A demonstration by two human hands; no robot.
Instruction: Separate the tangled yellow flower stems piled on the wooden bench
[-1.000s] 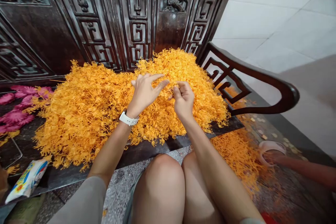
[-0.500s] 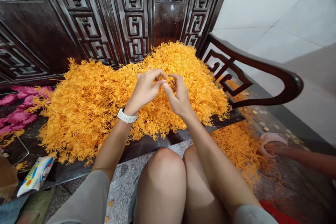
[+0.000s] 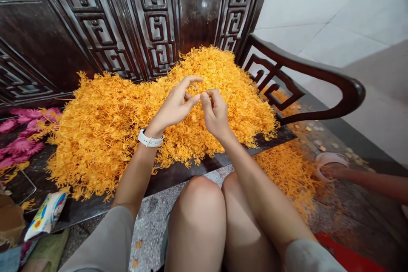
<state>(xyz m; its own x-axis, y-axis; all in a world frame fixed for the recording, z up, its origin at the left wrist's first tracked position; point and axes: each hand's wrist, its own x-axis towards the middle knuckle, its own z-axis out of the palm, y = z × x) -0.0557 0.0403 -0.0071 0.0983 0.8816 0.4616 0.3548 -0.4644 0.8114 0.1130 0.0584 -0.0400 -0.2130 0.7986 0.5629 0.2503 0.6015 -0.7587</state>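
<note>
A big heap of orange plastic flower pieces (image 3: 105,127) covers the seat of a dark carved wooden bench (image 3: 178,176). My left hand (image 3: 174,104), with a white watch on its wrist, and my right hand (image 3: 215,112) meet just above the heap. The fingertips of both hands are pinched together around a small orange piece (image 3: 195,115) between them. The piece itself is mostly hidden by the fingers. My bare knees sit below the bench edge.
Pink flower pieces (image 3: 19,136) lie at the bench's left end, with a small printed packet (image 3: 47,214) in front. The curved armrest (image 3: 306,76) is at the right. More orange pieces are spilled on the floor (image 3: 287,174), where another person's hand reaches a pale bowl (image 3: 330,161).
My hands have come together from slightly apart and lifted a little over the heap. The left fingers went from spread to pinched against the right fingertips.
</note>
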